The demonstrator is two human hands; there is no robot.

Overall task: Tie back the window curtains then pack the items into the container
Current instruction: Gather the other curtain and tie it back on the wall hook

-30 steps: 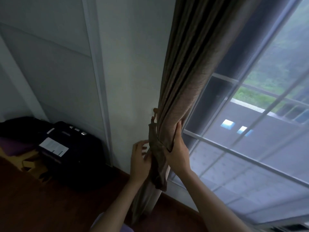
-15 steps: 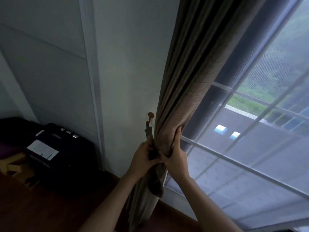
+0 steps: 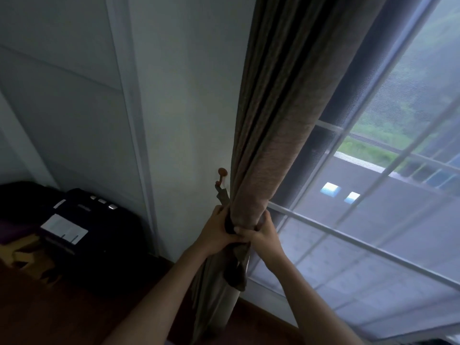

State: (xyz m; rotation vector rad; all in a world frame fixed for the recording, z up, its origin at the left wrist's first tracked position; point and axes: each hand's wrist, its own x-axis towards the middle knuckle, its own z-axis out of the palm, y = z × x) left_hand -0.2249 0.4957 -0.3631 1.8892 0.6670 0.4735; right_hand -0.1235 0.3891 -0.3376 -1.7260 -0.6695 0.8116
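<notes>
Grip's tight on both sides: left hand [image 3: 215,232] curled round the tie-back [image 3: 222,198], right hand [image 3: 261,236] clutching the bunched curtain [image 3: 258,170] beside the wall hook [image 3: 222,173]. Best bet: keep the folds squeezed, draw the tie-back snug round, loop it over that hook.

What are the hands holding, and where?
The left hand grips the tieback strap against the gathered curtain; right hand curls round the curtain, both below the wall hook.

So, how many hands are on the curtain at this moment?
2. The left hand grips the curtain on its wall side, below the hook; the right hand grips it on the window side. Both touch in front.
</notes>
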